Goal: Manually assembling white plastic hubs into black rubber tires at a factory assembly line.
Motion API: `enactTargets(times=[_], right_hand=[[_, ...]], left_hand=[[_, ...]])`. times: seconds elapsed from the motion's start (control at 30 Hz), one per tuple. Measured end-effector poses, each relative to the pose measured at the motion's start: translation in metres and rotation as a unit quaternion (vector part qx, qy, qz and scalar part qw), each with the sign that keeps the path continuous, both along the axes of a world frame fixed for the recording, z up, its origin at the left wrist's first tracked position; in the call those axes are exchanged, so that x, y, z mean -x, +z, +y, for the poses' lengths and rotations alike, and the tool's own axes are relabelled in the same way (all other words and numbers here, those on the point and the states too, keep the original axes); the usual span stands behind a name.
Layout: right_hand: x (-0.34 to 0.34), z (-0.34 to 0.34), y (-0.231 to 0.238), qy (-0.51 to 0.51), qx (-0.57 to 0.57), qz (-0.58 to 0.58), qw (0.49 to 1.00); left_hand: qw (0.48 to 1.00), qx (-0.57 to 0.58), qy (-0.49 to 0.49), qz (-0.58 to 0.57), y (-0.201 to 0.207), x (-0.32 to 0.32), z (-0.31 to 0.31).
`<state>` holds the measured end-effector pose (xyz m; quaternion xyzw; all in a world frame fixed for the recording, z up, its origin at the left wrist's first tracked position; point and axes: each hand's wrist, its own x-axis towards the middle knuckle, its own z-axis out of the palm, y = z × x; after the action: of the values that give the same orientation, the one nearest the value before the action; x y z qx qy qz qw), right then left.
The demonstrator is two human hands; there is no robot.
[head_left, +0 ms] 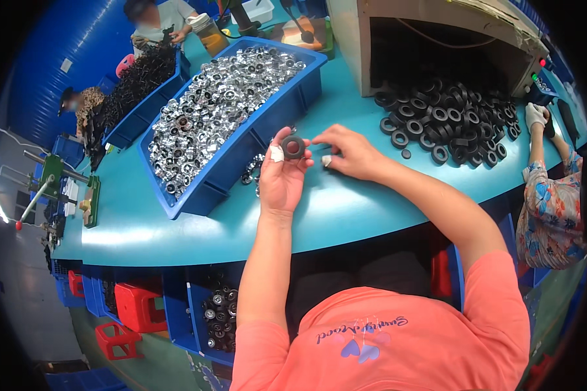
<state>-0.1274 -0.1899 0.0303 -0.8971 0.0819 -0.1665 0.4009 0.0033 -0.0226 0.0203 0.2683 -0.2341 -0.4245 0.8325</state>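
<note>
My left hand is raised over the teal table, its fingers closed around a black rubber ring. The ring's hole faces up, and a reddish patch shows through it. White wrapping covers one of the left fingertips. Just to the right, my right hand reaches toward the ring with its index finger stretched out. Its thumb stands apart, a white covering on a tip, and nothing shows between the fingers. A few silver-and-black round parts lie on the table beside my left hand.
A blue bin of shiny silver round parts stands left of my hands. Black rings are heaped at the right, before a box-like housing. A green hand press stands far left. Co-workers sit across and at right, one gloved.
</note>
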Motion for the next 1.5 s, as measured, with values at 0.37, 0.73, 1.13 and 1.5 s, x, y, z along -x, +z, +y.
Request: enactTargets(times=[0.37,0.73,1.13,1.5], right_hand=[[-0.042,0.038,-0.011,-0.037,0.109,-0.007,0.993],[-0.036,0.03,-0.008,0.018,0.118,-0.053,0.991],[-0.013,-0.009,0.004,0.009,-0.459,-0.074,0.886],[0.0,-0.001,0.015,0.041,-0.476,-0.073,0.875]], left_hand=[[0.999,0.038,0.001,0.026,-0.001,-0.003,0.003],[0.999,0.023,0.032,0.027,0.0,-0.004,0.005],[0.999,-0.02,0.025,0.009,-0.007,-0.008,-0.002],[0.998,-0.047,0.034,0.0,-0.01,-0.005,-0.004]])
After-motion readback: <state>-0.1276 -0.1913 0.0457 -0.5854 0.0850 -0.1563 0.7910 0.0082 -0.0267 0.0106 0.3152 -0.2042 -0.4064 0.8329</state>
